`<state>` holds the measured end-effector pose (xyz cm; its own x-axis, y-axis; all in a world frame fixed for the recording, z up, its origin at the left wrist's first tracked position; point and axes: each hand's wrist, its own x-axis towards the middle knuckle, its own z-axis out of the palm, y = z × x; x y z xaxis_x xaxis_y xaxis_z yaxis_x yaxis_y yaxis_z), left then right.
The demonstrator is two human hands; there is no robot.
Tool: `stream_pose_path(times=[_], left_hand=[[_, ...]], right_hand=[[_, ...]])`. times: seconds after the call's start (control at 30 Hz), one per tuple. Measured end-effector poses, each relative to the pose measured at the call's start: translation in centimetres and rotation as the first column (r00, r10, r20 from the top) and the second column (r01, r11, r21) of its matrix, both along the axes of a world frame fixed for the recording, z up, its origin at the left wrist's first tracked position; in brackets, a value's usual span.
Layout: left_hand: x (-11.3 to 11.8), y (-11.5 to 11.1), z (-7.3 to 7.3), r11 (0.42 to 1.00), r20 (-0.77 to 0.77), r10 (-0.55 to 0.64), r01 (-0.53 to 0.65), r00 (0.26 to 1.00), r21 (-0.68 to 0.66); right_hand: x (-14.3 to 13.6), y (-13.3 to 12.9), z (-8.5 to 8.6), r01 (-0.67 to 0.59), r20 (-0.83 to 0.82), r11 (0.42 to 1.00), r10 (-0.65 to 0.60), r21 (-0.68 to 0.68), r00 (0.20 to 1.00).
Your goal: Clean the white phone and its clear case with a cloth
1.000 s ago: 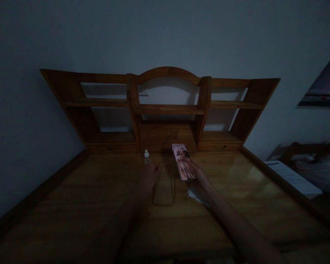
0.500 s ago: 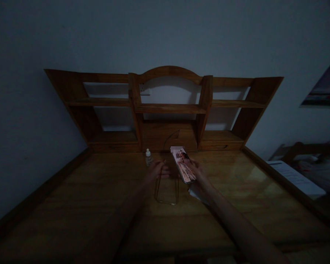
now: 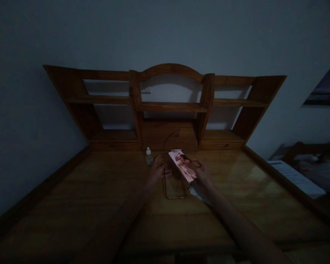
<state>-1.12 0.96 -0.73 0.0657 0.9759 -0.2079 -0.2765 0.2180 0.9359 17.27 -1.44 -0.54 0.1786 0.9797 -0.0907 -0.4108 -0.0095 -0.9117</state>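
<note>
hands over a desk [image 3: 99,205], head view. the left forearm entered from 7 o'clock, the left hand [image 3: 159,171] being raised palm inward with its fingers bent; it grasped the upper end of a clear phone case [image 3: 175,187], whose lower end lay towards 6 o'clock. the right forearm entered from between 4 and 5 o'clock, and the right hand [image 3: 202,174] gripped a phone [image 3: 183,167] by its side nearest 3 o'clock, the index finger and thumb curved around the edge. the phone was tilted, its top end directed to 11 o'clock and its lit screen, bearing a pink picture, turned upwards. a small bottle [image 3: 149,157] with a white cap stood upright near the left hand, at 10 o'clock from it; any label was too dark to read. a white sheet [image 3: 199,193] lay at 5 o'clock from the phone, partly beneath the right forearm. papers [image 3: 295,178] beyond the desk's rim, towards 4 o'clock, carried printed lines too small to read. at 12 o'clock rose a wooden shelf unit [image 3: 172,107].
</note>
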Motion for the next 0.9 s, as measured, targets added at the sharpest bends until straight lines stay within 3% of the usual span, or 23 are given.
stream_pose_path(times=[0.33,0.6,0.9], left_hand=[[-0.7,0.6,-1.2,0.998,0.147,0.036,-0.043,0.988,0.043],[-1.0,1.3,-1.6,1.0,0.256,-0.002,-0.002,0.967,0.016],[-0.4,2.0,-1.1,0.998,0.502,-0.009,0.035,0.865,-0.044]], right_hand=[[-0.1,-0.7,0.9,-0.025,-0.051,0.999,0.024,-0.02,0.998],[-0.5,-0.5,0.6,-0.018,-0.093,0.999,0.014,-0.035,0.996],[-2.1,-2.2,1.3,-0.074,-0.081,0.994,0.068,-0.076,0.994]])
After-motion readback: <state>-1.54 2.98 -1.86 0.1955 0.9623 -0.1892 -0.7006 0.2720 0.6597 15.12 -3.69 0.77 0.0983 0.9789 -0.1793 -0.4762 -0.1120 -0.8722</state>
